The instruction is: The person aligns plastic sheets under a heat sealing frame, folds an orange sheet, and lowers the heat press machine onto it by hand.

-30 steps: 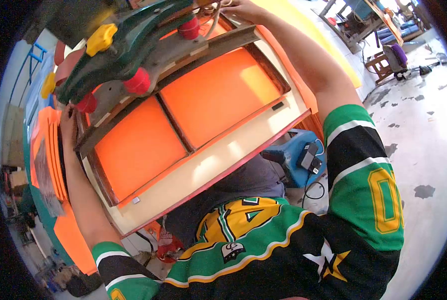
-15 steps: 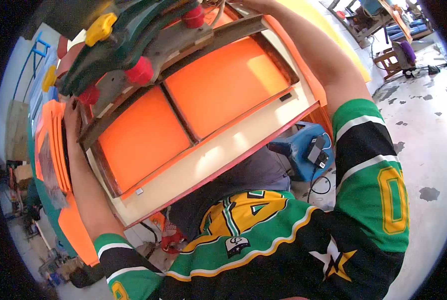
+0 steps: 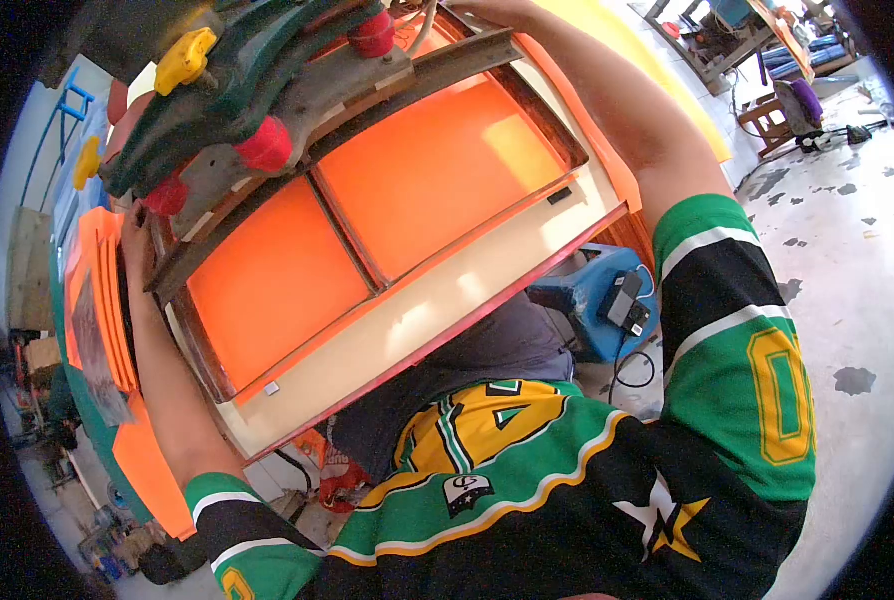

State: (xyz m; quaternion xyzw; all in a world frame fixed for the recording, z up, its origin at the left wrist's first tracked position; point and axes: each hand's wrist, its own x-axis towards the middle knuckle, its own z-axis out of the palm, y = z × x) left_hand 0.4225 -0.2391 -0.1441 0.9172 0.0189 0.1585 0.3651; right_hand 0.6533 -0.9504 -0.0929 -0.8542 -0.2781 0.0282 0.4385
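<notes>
A dark metal frame point(image 3: 347, 230) with a middle bar lies over orange sheet point(image 3: 437, 175) on a cream board point(image 3: 407, 325) in front of me. My left hand point(image 3: 137, 232) is seen edge-on at the frame's far left corner, beside a stack of orange sheets point(image 3: 102, 300); its fingers are mostly hidden. My right hand point(image 3: 482, 10) reaches to the frame's far right end at the top edge of the view, where its fingers are cut off. Above the frame stands a dark green machine part point(image 3: 257, 95) with red knobs point(image 3: 264, 145) and yellow knobs point(image 3: 185, 62).
A blue plastic stool point(image 3: 592, 300) with a black power adapter point(image 3: 625, 303) and cable stands under the board's right side. A loose orange sheet point(image 3: 152, 475) lies at the left. Farther right are a small wooden chair point(image 3: 777, 120) and a cluttered workbench point(image 3: 717, 45) on a stained floor.
The machine, frame and board appear slightly lower and farther left in view. Both hands stay at about the same places on the frame.
</notes>
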